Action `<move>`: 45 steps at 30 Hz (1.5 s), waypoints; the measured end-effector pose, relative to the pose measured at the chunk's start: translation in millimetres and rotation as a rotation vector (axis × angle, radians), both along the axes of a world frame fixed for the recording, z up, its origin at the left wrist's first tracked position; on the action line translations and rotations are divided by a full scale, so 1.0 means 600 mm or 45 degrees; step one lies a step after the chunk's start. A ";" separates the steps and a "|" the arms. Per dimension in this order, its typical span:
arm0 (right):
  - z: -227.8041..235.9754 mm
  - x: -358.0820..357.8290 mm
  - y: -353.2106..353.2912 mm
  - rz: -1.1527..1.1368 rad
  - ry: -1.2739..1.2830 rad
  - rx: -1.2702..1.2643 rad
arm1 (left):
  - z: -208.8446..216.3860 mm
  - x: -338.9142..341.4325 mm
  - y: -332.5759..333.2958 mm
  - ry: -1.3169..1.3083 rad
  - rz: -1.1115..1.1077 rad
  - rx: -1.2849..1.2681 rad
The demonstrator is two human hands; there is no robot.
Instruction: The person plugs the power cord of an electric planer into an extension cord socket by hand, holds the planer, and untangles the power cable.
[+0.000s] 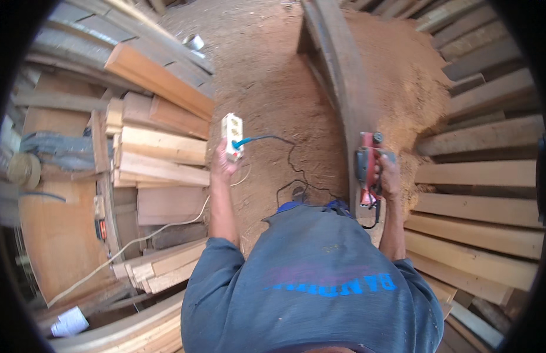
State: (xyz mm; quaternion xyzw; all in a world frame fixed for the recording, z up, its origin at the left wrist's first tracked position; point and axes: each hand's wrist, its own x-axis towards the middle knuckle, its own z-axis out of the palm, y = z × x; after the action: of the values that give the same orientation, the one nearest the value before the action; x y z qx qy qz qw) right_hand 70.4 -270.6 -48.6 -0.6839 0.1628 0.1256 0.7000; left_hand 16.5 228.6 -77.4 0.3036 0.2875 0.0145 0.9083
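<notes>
My left hand (224, 163) is closed around the lower end of a white power strip (231, 125), held up over the dirt floor. A teal plug (241, 142) sits in one of its sockets, and a dark cord runs from it toward my body. On the right, my right hand (390, 175) grips the handle of a red and grey electric planer (367, 159). The planer rests on a long, narrow wooden bench (342, 70), or close above it; the exact contact is hard to see. A black cord hangs from the planer's near end.
Stacked boards (161, 144) fill the left side, with a plywood sheet (58, 235) beyond them. A white cable (140, 238) crosses these boards to the strip. Rows of planks (478, 206) line the right. Sawdust (402, 76) lies heaped beside the bench.
</notes>
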 end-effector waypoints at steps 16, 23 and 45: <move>-0.043 0.106 0.083 0.200 -0.081 -0.250 | -0.100 -0.110 0.008 0.340 0.242 0.086; -0.018 0.367 0.135 0.214 -0.030 -0.180 | -0.084 -0.129 0.023 0.248 0.283 0.087; 0.018 0.048 0.088 0.278 0.106 -0.506 | -0.359 -0.099 0.096 0.838 0.380 0.118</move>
State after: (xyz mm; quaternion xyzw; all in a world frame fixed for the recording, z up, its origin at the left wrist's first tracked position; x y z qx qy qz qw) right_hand 99.4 -217.6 -37.9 -0.8161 0.1380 0.1940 0.5265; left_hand -43.1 286.3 -292.9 0.2876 0.6046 0.0615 0.7402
